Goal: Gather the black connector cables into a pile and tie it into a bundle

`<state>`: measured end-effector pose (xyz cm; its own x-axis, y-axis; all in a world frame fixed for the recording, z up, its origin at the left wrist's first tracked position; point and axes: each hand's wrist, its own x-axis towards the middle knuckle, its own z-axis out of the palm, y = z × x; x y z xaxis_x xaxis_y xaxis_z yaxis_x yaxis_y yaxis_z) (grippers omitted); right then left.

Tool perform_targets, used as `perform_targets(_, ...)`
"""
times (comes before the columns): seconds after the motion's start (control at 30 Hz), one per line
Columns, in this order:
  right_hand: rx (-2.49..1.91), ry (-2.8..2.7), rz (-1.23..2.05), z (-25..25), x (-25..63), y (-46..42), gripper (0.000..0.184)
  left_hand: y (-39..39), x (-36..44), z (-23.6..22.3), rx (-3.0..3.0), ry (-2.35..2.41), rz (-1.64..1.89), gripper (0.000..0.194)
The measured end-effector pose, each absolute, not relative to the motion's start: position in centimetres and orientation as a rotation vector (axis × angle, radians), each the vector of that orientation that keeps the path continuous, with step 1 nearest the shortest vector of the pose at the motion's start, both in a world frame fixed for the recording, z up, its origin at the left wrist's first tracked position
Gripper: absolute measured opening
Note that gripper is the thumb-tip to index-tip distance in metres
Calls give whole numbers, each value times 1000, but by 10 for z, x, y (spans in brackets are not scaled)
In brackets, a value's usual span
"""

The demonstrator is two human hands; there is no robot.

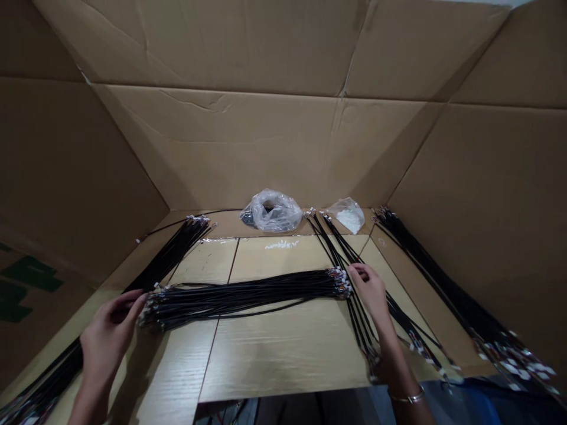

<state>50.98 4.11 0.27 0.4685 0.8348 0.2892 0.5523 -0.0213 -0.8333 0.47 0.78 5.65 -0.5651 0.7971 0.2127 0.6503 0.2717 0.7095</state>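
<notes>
A bundle of black cables (257, 289) with small white connectors and coloured wire ends at both tips lies crosswise on the wooden table. At its left end is my left hand (108, 333), thumb and fingers closed together beside the wire ends. Whatever the pinch holds is hidden. My right hand (371, 290) is by the connectors (340, 282) at the bundle's right end, fingers curled in and thumb against them. I cannot make out what is between those fingers. Under my right forearm run more loose black cables (358, 330).
Cardboard walls (248, 147) enclose the table (274, 348) on three sides. Further cable bundles lie along the left (170, 251) and right (429, 277) edges. A clear plastic bag (277, 212) and a smaller bag with white contents (349, 216) rest at the back.
</notes>
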Motion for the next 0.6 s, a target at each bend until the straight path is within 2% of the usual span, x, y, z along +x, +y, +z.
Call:
perform_targets(0.27, -2051, -1600, 409, 20, 528, 115, 11, -13, 12, 55, 1271, 2410, 1283, 36)
perform_targets(0.6, -2149, -1621, 508, 15, 520, 154, 8, -34, 7, 47, 1348, 2405, 1280, 32)
